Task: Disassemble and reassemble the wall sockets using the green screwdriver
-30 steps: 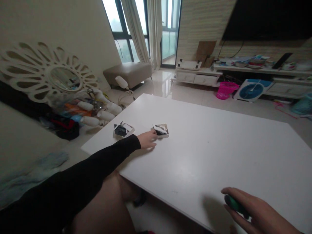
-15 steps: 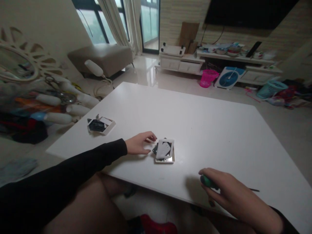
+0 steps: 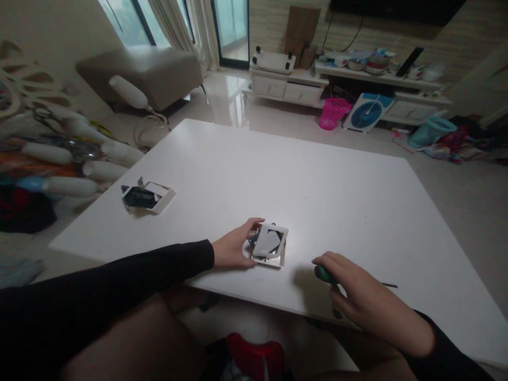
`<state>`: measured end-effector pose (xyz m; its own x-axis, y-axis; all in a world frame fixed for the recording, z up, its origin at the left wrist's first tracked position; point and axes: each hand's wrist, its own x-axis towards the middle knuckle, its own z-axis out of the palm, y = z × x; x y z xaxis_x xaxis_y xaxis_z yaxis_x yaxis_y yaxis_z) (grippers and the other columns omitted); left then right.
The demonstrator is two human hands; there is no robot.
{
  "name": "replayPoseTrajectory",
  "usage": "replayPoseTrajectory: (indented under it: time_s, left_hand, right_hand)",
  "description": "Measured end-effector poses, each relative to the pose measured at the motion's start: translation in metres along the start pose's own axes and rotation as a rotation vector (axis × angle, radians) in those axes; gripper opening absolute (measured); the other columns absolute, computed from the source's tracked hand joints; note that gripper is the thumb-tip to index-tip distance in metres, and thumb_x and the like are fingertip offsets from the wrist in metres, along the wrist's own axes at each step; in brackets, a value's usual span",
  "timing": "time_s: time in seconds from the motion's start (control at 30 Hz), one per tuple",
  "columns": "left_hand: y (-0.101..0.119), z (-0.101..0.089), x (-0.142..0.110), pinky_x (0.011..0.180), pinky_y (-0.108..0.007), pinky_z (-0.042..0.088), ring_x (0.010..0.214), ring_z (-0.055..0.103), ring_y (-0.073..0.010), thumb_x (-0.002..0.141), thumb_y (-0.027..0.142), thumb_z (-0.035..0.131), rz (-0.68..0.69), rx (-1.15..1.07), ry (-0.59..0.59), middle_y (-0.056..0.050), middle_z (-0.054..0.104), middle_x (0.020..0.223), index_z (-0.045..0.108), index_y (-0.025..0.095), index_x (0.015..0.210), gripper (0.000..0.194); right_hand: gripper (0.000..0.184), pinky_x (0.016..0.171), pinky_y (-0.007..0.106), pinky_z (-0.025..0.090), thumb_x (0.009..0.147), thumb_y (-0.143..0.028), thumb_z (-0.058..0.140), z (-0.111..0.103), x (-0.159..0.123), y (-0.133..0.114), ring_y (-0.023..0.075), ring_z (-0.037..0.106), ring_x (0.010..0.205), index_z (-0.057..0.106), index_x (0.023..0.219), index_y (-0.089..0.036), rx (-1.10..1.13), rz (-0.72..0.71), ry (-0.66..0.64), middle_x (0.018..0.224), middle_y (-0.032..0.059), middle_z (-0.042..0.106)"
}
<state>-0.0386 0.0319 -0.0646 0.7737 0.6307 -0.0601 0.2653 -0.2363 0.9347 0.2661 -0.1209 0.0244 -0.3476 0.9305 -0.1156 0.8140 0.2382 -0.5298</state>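
Near the front edge of the white table (image 3: 345, 196), my left hand (image 3: 234, 247) curls its thumb and fingers around the left side of a small white box (image 3: 282, 260). A tilted white frame (image 3: 260, 244) and dark plate-like parts lie stacked in the box, which looks like a taken-apart wall switch. To the right, my right hand (image 3: 359, 288) holds a screwdriver by its green handle (image 3: 324, 273). Its dark shaft (image 3: 389, 285) sticks out behind the hand, pointing right, and the middle is hidden.
At the table's left lies another white box (image 3: 169, 198) with dark plates and loose white pieces in it. Beyond the left edge are several white bottle-shaped objects (image 3: 71, 186). A pink basket (image 3: 333, 112), a blue-and-white fan (image 3: 367, 112) and a low cabinet (image 3: 270, 87) stand past the far edge.
My left hand has moved in to the white box and closed around its left side. My right hand, still holding the screwdriver, has shifted slightly left and up. The view has tilted down.
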Motion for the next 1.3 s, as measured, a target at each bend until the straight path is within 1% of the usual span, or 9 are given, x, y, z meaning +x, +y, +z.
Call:
replayPoseTrajectory:
  time_s: [0.17, 0.27, 0.4, 0.5, 0.63, 0.77, 1.07, 1.2, 1.3]
  left_hand:
    - [0.015, 0.015, -0.003, 0.114, -0.053, 0.047, 0.133, 0.062, -0.0333, 0.068, 0.019, 0.085, 0.057, -0.038, -0.099, -0.018, 0.058, 0.144, 0.033, 0.023, 0.151, 0.098]
    - [0.025, 0.015, -0.002, 0.108, -0.049, 0.051, 0.124, 0.061, -0.0303, 0.066, 0.028, 0.089, 0.06, 0.017, -0.047, -0.014, 0.057, 0.136, 0.047, 0.021, 0.139, 0.084]
    - [0.037, 0.011, 0.001, 0.086, -0.038, 0.053, 0.094, 0.059, -0.0221, 0.072, 0.042, 0.085, -0.071, 0.075, 0.05, -0.006, 0.06, 0.108, 0.061, 0.019, 0.112, 0.052]
    - [0.039, 0.012, 0.002, 0.074, -0.032, 0.048, 0.081, 0.056, -0.0183, 0.075, 0.041, 0.081, -0.155, 0.034, 0.045, -0.001, 0.06, 0.091, 0.064, 0.019, 0.103, 0.04]
    - [0.038, 0.018, 0.001, 0.069, -0.029, 0.043, 0.073, 0.054, -0.0162, 0.081, 0.038, 0.073, -0.2, 0.061, 0.042, 0.0, 0.064, 0.083, 0.069, 0.018, 0.098, 0.027]
    - [0.04, 0.017, 0.001, 0.069, -0.029, 0.044, 0.072, 0.056, -0.0164, 0.087, 0.041, 0.066, -0.223, 0.085, 0.025, -0.002, 0.066, 0.078, 0.072, 0.016, 0.091, 0.026]
    - [0.045, 0.012, 0.003, 0.062, -0.026, 0.038, 0.063, 0.048, -0.0124, 0.085, 0.043, 0.064, -0.19, 0.015, 0.074, 0.002, 0.058, 0.071, 0.069, 0.015, 0.087, 0.028]
    - [0.048, -0.005, 0.01, 0.066, -0.027, 0.046, 0.067, 0.057, -0.0139, 0.085, 0.044, 0.065, -0.194, -0.157, 0.147, 0.001, 0.062, 0.074, 0.064, 0.016, 0.086, 0.029]
    - [0.049, -0.024, 0.016, 0.067, -0.028, 0.051, 0.069, 0.061, -0.0152, 0.086, 0.041, 0.063, -0.211, -0.183, 0.22, 0.0, 0.063, 0.073, 0.061, 0.016, 0.082, 0.025]
  right_hand:
    - [0.04, 0.086, 0.038, 0.055, 0.083, -0.004, 0.052, 0.001, 0.009, -0.001, 0.0255, 0.066, 0.099, 0.06, 0.118, -0.023, 0.054, 0.05, 0.019, 0.112, 0.0103, 0.069]
    - [0.032, 0.082, 0.037, 0.052, 0.086, -0.006, 0.053, 0.004, 0.016, 0.001, 0.0238, 0.064, 0.093, 0.06, 0.113, -0.022, 0.07, 0.086, 0.011, 0.106, 0.0078, 0.067]
    - [0.022, 0.077, 0.034, 0.048, 0.09, -0.012, 0.056, 0.009, 0.02, 0.004, 0.0218, 0.063, 0.087, 0.061, 0.109, -0.023, 0.087, 0.117, 0.004, 0.1, 0.0052, 0.066]
    - [0.016, 0.073, 0.032, 0.045, 0.091, -0.013, 0.056, 0.012, 0.021, 0.004, 0.0204, 0.061, 0.083, 0.061, 0.103, -0.023, 0.08, 0.107, 0.008, 0.094, 0.0036, 0.065]
    - [0.01, 0.071, 0.03, 0.042, 0.092, -0.014, 0.056, 0.015, 0.023, 0.002, 0.0195, 0.06, 0.08, 0.06, 0.097, -0.022, 0.074, 0.099, 0.011, 0.091, 0.0032, 0.064]
    - [0.009, 0.07, 0.03, 0.041, 0.09, -0.013, 0.056, 0.021, 0.024, 0.004, 0.0193, 0.059, 0.079, 0.057, 0.091, -0.022, 0.051, 0.105, -0.015, 0.089, 0.003, 0.063]
    - [0.012, 0.074, 0.032, 0.041, 0.088, -0.011, 0.056, 0.025, 0.026, -0.001, 0.0205, 0.06, 0.082, 0.054, 0.089, -0.022, 0.041, 0.146, -0.093, 0.092, 0.0041, 0.062]
    - [0.01, 0.075, 0.033, 0.043, 0.09, -0.011, 0.056, 0.027, 0.026, -0.004, 0.0219, 0.063, 0.085, 0.057, 0.093, -0.021, 0.045, 0.142, -0.116, 0.095, 0.0057, 0.065]
    - [0.015, 0.077, 0.033, 0.045, 0.091, -0.012, 0.057, 0.028, 0.025, -0.005, 0.0231, 0.066, 0.089, 0.061, 0.101, -0.02, 0.049, 0.117, -0.145, 0.1, 0.0072, 0.067]
